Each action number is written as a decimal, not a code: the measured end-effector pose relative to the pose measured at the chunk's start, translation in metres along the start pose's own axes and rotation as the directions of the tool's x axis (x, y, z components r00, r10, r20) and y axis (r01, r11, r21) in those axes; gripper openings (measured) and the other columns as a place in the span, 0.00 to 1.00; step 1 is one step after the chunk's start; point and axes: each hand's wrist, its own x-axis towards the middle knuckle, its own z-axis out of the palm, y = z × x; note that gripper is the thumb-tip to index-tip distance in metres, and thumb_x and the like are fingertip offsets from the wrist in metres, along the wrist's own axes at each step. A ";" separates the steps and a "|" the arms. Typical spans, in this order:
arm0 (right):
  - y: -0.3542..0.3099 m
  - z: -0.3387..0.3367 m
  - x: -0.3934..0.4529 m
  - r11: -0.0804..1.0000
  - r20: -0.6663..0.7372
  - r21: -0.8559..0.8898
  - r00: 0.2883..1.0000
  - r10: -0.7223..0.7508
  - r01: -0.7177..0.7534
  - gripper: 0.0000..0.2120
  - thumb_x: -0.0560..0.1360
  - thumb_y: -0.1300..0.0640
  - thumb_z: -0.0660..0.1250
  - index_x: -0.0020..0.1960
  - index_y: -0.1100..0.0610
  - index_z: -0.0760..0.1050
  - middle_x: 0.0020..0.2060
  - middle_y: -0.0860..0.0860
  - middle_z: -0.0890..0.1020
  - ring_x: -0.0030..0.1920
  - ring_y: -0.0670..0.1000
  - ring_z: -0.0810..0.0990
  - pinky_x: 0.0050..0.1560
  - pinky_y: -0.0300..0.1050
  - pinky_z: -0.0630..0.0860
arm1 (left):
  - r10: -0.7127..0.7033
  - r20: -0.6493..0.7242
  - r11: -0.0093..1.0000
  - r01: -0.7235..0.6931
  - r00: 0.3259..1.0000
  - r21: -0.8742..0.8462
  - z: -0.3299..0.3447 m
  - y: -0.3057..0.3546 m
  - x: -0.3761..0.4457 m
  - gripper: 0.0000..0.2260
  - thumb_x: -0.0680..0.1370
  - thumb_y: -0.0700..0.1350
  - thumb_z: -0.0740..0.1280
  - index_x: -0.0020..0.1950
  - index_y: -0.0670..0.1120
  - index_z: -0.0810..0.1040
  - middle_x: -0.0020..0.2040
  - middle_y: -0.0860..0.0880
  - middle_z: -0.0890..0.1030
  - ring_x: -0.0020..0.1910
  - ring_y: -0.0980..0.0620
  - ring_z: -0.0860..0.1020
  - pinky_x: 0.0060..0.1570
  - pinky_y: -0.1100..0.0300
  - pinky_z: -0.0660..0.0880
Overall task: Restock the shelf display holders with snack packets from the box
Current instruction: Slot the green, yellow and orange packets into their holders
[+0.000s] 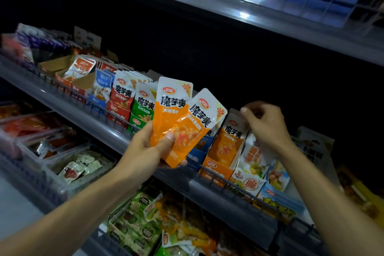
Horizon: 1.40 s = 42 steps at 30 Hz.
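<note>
Left hand [152, 151] grips fanned orange packets [178, 118]; right hand [267, 124] hovers over orange holder [218, 169]

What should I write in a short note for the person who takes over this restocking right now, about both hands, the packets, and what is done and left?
Left hand: grips a fan of orange packets, held in front of the shelf rail.
Right hand: fingers curled at the top of the packets standing in the orange display holder; whether it pinches one cannot be told.
Done: the orange holder already has some orange packets standing in it; the red holder and the green holder to its left look filled.
Left: put the held packets into the orange holder. The supply box is not in view.
</note>
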 end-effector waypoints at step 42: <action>0.012 -0.063 -0.016 0.919 0.114 0.341 0.979 0.168 -0.197 0.07 0.73 0.61 0.73 0.45 0.52 0.76 0.40 0.48 0.85 0.36 0.42 0.84 0.41 0.41 0.83 | 0.066 0.124 0.722 -0.133 0.990 0.679 0.054 -0.031 0.016 0.07 0.79 0.46 0.68 0.57 0.50 0.78 0.46 0.54 0.82 0.48 0.56 0.80 0.52 0.53 0.80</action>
